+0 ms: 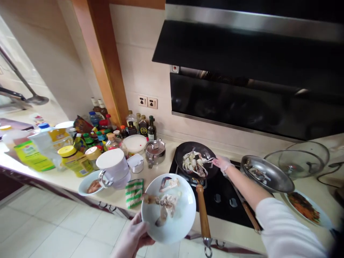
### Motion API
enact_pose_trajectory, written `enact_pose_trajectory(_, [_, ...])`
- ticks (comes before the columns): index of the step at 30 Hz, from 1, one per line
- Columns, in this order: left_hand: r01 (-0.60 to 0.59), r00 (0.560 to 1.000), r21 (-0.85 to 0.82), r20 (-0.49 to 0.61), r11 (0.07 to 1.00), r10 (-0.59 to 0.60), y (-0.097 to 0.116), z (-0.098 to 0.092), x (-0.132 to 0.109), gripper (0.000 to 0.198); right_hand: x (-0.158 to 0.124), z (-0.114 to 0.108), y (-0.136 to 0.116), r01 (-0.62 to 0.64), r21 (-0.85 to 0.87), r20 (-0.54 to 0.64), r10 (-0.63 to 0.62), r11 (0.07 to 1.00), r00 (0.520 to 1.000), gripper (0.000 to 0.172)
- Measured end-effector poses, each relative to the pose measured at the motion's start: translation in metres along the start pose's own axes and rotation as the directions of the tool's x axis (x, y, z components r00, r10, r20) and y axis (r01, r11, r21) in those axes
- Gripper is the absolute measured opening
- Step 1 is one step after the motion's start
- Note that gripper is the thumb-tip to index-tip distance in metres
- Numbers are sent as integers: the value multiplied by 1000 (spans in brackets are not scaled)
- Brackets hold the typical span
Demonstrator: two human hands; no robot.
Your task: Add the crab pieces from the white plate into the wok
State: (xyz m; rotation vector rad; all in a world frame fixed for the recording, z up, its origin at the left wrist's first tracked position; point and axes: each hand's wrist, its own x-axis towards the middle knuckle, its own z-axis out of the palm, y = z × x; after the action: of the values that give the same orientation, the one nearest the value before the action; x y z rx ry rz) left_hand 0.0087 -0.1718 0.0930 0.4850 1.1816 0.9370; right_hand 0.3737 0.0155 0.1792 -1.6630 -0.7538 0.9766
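My left hand [138,231] grips the edge of a white plate [185,222], thumb on the rim. On this tilted plate lie a few pieces of cut crab [168,204]. My right hand [222,165], in a clear thin glove, reaches over the right side of a black frying pan [212,148]. Its fingers are closed on the end of a crab leg [208,160]. More crab pieces [193,163] are heaped in the middle of the pan. The pan's wooden handle [203,211] points toward me, between the plate and my right arm.
Right of the pan, a steel pan [279,179] holds more crab, with glass lids [298,163] behind. A plate of cooked food [303,208] sits at the right. Left are a striped cloth [134,193], a white pitcher [111,159] and several bottles [143,125]. A range hood [242,53] hangs above.
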Motion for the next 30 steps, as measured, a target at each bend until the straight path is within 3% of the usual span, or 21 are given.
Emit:
enact_pose_trajectory(4, [-26,996,52,82,998,21,21,4,0,53,-65,-47,-9,-87,11,-12,88,996,996,19])
enact_pose_trajectory(7, [-49,980,106,198,993,27,35,12,4,50,-137,-70,-7,41,-25,3,-40,999,999,21])
enact_pose_trajectory(11, [-36,958,148,288,988,-8,44,21,9,48,-221,-63,28,302,-257,16,-308,918,951,36])
enact_pose_trajectory(15, [-23,942,188,332,982,-42,48,22,8,51,-267,-40,71,479,-515,82,-515,711,853,29])
enact_pose_trajectory(17, [-12,931,221,357,975,-69,47,19,7,55,-279,-30,83,532,-603,126,-588,594,799,24])
enact_pose_trajectory(19, [-11,912,258,399,966,-96,45,16,5,52,-284,-20,87,552,-661,185,-603,508,776,21])
enact_pose_trajectory(24, [-59,837,322,531,945,-129,37,9,-3,46,-271,11,66,504,-799,306,-501,327,810,22])
enact_pose_trajectory(27, [-42,796,347,578,937,-178,34,8,-9,56,-252,33,48,546,-835,478,-407,65,779,24])
enact_pose_trajectory(30, [-23,744,372,626,928,-232,33,10,-15,58,-237,50,37,643,-744,667,-252,-182,701,17])
